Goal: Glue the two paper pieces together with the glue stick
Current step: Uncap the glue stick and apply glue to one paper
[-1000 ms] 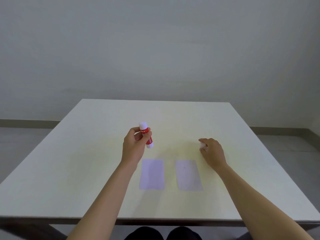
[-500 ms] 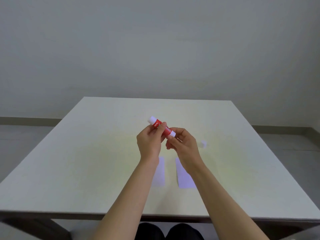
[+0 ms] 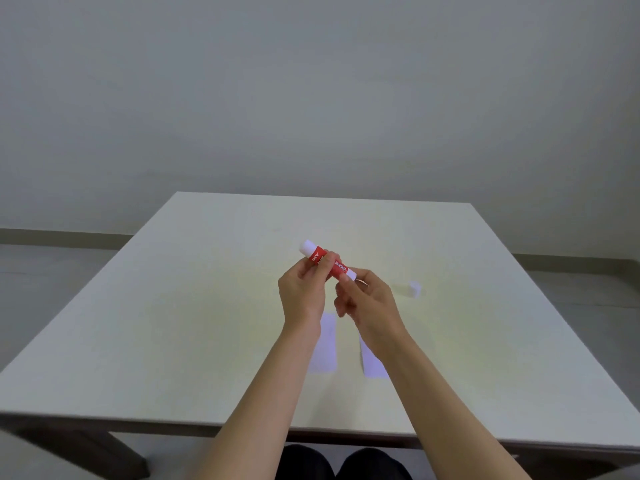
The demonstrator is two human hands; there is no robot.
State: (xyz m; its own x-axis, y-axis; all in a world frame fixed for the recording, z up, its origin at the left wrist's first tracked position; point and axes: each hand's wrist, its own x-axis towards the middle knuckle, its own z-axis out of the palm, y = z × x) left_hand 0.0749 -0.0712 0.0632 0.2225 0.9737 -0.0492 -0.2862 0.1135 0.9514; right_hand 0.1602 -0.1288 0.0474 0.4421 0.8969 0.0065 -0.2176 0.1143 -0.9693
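A red glue stick (image 3: 323,259) with white ends is held in the air over the table's middle, tilted with its upper end to the left. My left hand (image 3: 303,292) grips its red barrel. My right hand (image 3: 369,304) pinches its lower white end. Two pale paper pieces lie side by side on the table below my wrists: the left paper (image 3: 327,344) and the right paper (image 3: 372,365), both partly hidden by my forearms. A small white cap (image 3: 414,288) lies on the table to the right of my hands.
The white table (image 3: 173,323) stretches wide on both sides of the papers. Its front edge runs just above my knees. A grey wall stands behind the far edge.
My right hand left the cap on the table and came over to the glue stick's lower end. My left hand carried the stick toward the middle and tilted it.
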